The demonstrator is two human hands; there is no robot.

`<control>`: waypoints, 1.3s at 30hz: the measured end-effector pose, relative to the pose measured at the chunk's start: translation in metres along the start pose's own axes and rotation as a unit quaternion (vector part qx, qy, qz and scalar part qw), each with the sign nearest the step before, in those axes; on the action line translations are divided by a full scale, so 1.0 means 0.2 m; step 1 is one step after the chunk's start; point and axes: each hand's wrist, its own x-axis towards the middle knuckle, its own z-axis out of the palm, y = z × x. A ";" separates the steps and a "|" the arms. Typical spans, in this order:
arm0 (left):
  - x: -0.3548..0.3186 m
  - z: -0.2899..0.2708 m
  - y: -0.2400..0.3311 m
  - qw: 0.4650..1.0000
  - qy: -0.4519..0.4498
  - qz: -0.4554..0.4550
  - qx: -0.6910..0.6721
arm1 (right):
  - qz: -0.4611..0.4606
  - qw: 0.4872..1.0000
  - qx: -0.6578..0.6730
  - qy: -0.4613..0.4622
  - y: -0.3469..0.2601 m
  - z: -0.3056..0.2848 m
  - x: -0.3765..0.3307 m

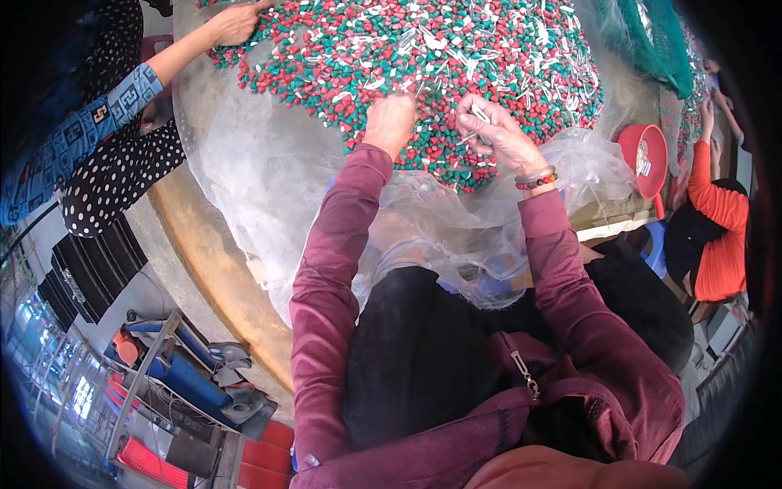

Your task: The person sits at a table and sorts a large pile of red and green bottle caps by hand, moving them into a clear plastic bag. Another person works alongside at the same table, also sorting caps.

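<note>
A wide heap of small red, green and white pieces (342, 61) is spread in front of me, with thin white strips (476, 61) scattered among them. At the heap's near edge my left hand (391, 122) is closed, its fingertips down among the pieces; what they pinch, if anything, is too small to make out. Just to its right, my right hand (501, 134) is closed around a few slim white strips (481, 116), held slightly above the heap. A beaded bracelet (538, 181) circles my right wrist.
Translucent sheeting (244, 171) lies under the heap and drapes over my lap. A red scoop-like pan (643, 159) with pale bits sits at right, below green netting (648, 41). Another person's hand (236, 24) reaches in at left; an orange-sleeved person (717, 212) works at right.
</note>
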 end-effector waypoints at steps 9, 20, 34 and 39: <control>-0.17 -0.24 -0.23 0.719 0.012 -0.101 -0.687 | -0.097 0.833 0.505 -0.206 0.06 -0.03 0.12; 0.01 -0.25 -0.22 0.992 0.092 -0.041 -0.073 | 0.020 0.990 0.088 0.111 0.15 -0.04 0.22; -0.35 -0.33 -0.31 0.573 -0.024 -0.023 -0.819 | -0.046 0.736 -0.665 0.121 0.27 0.17 0.51; -0.34 -0.49 -0.38 0.545 0.004 0.056 -0.837 | -0.054 0.719 -0.691 0.050 0.31 0.22 0.43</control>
